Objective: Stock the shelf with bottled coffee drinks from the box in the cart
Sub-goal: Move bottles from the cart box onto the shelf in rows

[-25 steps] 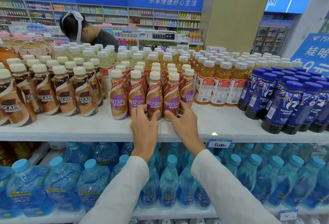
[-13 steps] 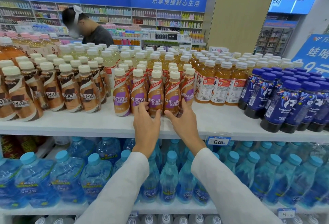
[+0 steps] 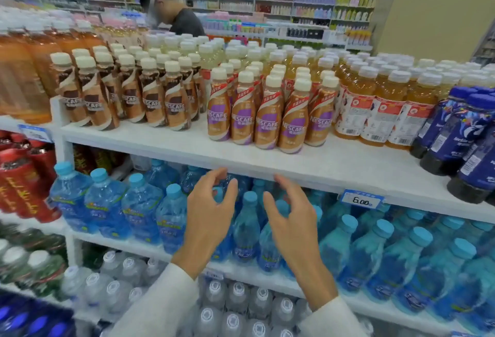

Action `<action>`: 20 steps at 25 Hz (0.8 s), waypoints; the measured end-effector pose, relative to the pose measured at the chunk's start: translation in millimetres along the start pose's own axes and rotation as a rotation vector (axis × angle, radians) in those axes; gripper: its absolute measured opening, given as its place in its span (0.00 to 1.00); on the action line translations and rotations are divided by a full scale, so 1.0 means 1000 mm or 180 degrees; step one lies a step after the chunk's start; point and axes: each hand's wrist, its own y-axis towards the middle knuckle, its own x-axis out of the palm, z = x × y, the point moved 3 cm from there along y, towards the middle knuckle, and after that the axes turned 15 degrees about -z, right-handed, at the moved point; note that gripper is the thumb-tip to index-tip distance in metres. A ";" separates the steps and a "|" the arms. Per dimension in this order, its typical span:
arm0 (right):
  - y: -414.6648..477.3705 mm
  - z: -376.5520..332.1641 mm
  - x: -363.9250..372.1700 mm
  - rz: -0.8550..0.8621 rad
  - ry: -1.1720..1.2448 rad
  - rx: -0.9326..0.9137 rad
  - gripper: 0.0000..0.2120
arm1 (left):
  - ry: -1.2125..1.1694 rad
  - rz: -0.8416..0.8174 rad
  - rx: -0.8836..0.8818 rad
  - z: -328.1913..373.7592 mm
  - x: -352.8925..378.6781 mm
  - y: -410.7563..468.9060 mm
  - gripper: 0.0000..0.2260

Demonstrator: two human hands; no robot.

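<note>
Left hand and right hand hover empty, fingers loosely spread, below shelf of purple-label NESCAFE bottles; price tag reads 6.00.

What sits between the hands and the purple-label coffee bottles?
In the head view, only bare white shelf top lies between both empty hands, left hand and right hand, and the purple-label coffee bottles.

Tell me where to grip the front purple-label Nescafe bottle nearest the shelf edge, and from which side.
Take the purple-label Nescafe bottle around its narrow waist just under the cream cap, coming from the open front of the top shelf. It stands upright with neighbours tight on both sides, so only the front is free for the fingers.
</note>
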 end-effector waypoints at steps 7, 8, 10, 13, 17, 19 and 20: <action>-0.072 0.017 0.106 -0.1062 0.0516 0.0104 0.19 | 0.0040 0.0451 -0.1026 -0.088 -0.077 -0.141 0.15; -0.083 0.019 0.124 -0.1264 0.0565 0.0195 0.19 | 0.0107 0.0530 -0.1164 -0.099 -0.089 -0.161 0.17; -0.102 0.024 0.161 -0.1608 0.0598 0.0375 0.18 | 0.0158 0.0695 -0.1455 -0.117 -0.113 -0.197 0.21; -0.134 0.020 0.220 -0.2232 0.0571 0.0575 0.15 | 0.0176 0.1044 -0.1785 -0.139 -0.151 -0.250 0.18; -0.170 0.010 0.297 -0.2840 0.0504 0.0825 0.18 | 0.0140 0.1321 -0.2203 -0.161 -0.207 -0.317 0.17; -0.180 0.000 0.333 -0.3011 0.0422 0.0892 0.16 | 0.0045 0.1542 -0.2404 -0.176 -0.233 -0.348 0.12; -0.184 -0.005 0.352 -0.3105 0.0407 0.0927 0.15 | 0.0001 0.1668 -0.2509 -0.184 -0.246 -0.363 0.10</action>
